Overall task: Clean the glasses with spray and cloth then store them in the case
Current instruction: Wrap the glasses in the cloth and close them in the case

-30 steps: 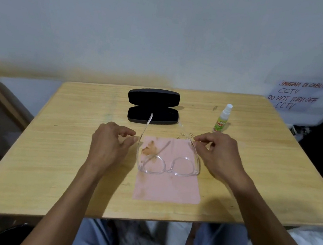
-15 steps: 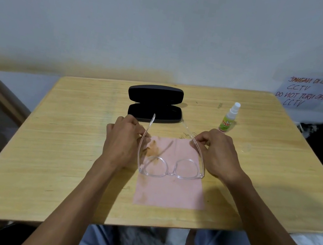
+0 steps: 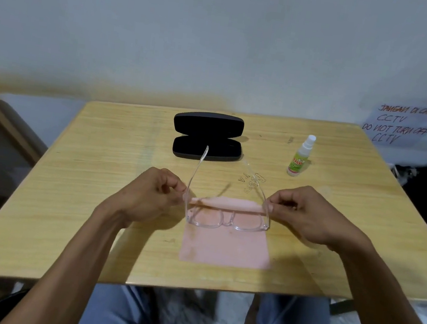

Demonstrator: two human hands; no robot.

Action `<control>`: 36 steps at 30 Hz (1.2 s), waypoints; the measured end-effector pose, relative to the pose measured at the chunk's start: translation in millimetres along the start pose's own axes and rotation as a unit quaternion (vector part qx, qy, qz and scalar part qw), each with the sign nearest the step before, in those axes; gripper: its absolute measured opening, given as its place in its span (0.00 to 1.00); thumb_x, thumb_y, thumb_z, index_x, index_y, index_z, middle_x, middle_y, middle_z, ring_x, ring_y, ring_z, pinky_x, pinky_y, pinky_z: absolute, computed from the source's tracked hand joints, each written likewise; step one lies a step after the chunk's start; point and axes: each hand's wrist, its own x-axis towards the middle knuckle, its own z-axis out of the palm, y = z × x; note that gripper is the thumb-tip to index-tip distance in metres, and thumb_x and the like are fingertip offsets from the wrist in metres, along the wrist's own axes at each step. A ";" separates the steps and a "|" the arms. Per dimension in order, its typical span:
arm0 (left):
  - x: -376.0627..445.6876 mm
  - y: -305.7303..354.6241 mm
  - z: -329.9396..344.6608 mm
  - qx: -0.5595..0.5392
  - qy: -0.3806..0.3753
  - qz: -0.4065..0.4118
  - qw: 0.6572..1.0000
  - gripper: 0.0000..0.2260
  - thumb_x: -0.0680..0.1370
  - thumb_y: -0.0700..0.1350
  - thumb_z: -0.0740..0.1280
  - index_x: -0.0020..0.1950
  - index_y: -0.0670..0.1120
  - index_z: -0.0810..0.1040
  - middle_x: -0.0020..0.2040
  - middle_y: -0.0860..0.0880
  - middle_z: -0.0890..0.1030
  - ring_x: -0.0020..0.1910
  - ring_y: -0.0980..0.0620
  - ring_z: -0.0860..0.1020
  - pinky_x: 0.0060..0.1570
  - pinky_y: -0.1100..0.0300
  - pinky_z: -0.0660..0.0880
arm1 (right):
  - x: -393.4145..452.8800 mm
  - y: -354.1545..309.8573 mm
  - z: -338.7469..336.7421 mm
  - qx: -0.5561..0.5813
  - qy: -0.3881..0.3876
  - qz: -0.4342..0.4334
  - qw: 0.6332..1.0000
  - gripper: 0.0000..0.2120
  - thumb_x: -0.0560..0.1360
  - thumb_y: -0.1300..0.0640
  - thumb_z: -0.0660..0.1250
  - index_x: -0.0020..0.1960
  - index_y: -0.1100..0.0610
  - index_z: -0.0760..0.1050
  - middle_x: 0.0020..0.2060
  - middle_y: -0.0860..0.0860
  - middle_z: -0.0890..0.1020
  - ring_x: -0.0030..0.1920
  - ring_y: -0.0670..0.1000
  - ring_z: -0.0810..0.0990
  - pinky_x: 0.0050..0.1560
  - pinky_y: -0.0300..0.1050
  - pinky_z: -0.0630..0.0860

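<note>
The left hand (image 3: 147, 196) and right hand (image 3: 306, 216) each pinched one temple of the glasses (image 3: 226, 218), holding them just above the cloth (image 3: 225, 246). The open case (image 3: 207, 136) and spray (image 3: 300, 157) stood beyond on the tabletop (image 3: 95, 172), probably within reach for later steps.

The bench (image 3: 90, 172) is light wood. Directly on it: an open black case (image 3: 207, 136) at the far centre, a spray bottle (image 3: 300, 157) standing upright to the case's right, and a pink cloth (image 3: 225, 246) lying flat near the front edge.
</note>
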 end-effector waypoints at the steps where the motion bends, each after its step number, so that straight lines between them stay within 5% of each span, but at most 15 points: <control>1: -0.2 -0.5 -0.4 0.001 -0.013 -0.004 1.000 0.07 0.76 0.39 0.71 0.40 0.45 0.86 0.49 0.49 0.82 0.48 0.47 0.80 0.52 0.52 0.77 | 0.2 0.0 -0.4 -0.011 -0.009 0.000 1.000 0.07 0.78 0.56 0.70 0.44 0.54 0.85 0.40 0.56 0.86 0.40 0.44 0.78 0.48 0.43 0.75; 4: -1.1 2.5 -1.1 0.021 -0.042 0.006 0.999 0.07 0.78 0.36 0.69 0.42 0.36 0.84 0.48 0.46 0.84 0.50 0.54 0.80 0.57 0.53 0.78 | 0.9 -1.1 -2.0 -0.046 -0.032 0.002 0.998 0.07 0.79 0.55 0.70 0.45 0.53 0.85 0.44 0.58 0.86 0.42 0.47 0.78 0.50 0.47 0.75; 7: -1.9 8.1 0.1 0.039 -0.057 0.022 0.997 0.07 0.78 0.35 0.68 0.42 0.35 0.84 0.46 0.49 0.86 0.46 0.61 0.80 0.53 0.62 0.77 | 2.6 -1.1 -3.6 -0.065 -0.057 0.010 0.996 0.07 0.79 0.55 0.69 0.46 0.53 0.85 0.45 0.58 0.86 0.43 0.47 0.78 0.50 0.45 0.73; 12: -3.7 7.8 0.0 0.020 -0.066 0.012 0.998 0.10 0.79 0.36 0.66 0.43 0.33 0.84 0.47 0.48 0.86 0.45 0.58 0.80 0.50 0.60 0.78 | 1.5 -3.7 -5.8 -0.051 -0.058 0.030 0.997 0.10 0.80 0.55 0.67 0.44 0.51 0.86 0.39 0.40 0.87 0.42 0.34 0.81 0.47 0.32 0.71; 14: -5.2 8.8 0.9 0.011 -0.059 0.013 0.998 0.10 0.80 0.35 0.65 0.44 0.31 0.84 0.47 0.45 0.85 0.45 0.62 0.81 0.48 0.63 0.78 | 1.6 -1.6 -5.3 -0.050 -0.043 0.028 0.997 0.11 0.80 0.53 0.67 0.44 0.50 0.87 0.41 0.47 0.88 0.43 0.42 0.82 0.49 0.38 0.72; 17: -9.6 9.4 0.5 -0.003 -0.053 0.000 0.999 0.12 0.80 0.37 0.65 0.42 0.38 0.86 0.47 0.49 0.86 0.44 0.59 0.80 0.48 0.63 0.74 | -1.3 1.0 -3.5 -0.018 -0.005 0.024 1.000 0.10 0.79 0.51 0.68 0.43 0.50 0.86 0.42 0.58 0.86 0.41 0.50 0.77 0.49 0.47 0.73; 20: -19.9 3.3 0.8 0.008 0.025 -0.021 0.999 0.11 0.78 0.46 0.69 0.36 0.52 0.85 0.48 0.45 0.84 0.43 0.47 0.76 0.44 0.55 0.71 | -13.5 0.9 -1.7 -0.001 0.070 0.020 0.997 0.07 0.78 0.52 0.70 0.43 0.50 0.85 0.36 0.49 0.85 0.37 0.41 0.77 0.45 0.43 0.74; 25: -63.1 -6.3 13.5 0.109 0.210 -0.012 0.972 0.04 0.73 0.50 0.73 0.38 0.55 0.82 0.49 0.55 0.79 0.49 0.53 0.75 0.44 0.56 0.69 | -54.7 8.7 17.3 -0.032 0.213 -0.010 0.976 0.04 0.74 0.55 0.74 0.40 0.49 0.83 0.35 0.47 0.84 0.37 0.46 0.80 0.40 0.44 0.77; 30: -87.6 -14.6 42.4 0.160 0.172 0.042 0.971 0.12 0.67 0.67 0.66 0.41 0.63 0.82 0.49 0.61 0.73 0.53 0.55 0.71 0.52 0.53 0.68 | -76.6 20.4 48.9 -0.113 0.143 -0.079 0.980 0.07 0.70 0.58 0.79 0.45 0.49 0.86 0.37 0.42 0.82 0.41 0.38 0.79 0.39 0.26 0.69; 36: -82.0 -23.4 60.9 0.222 0.176 0.065 0.957 0.17 0.67 0.69 0.63 0.43 0.62 0.85 0.48 0.64 0.70 0.52 0.56 0.69 0.50 0.55 0.60 | -74.4 19.0 48.7 -0.124 0.104 -0.067 0.985 0.05 0.71 0.55 0.78 0.46 0.50 0.86 0.39 0.43 0.82 0.45 0.38 0.78 0.41 0.27 0.69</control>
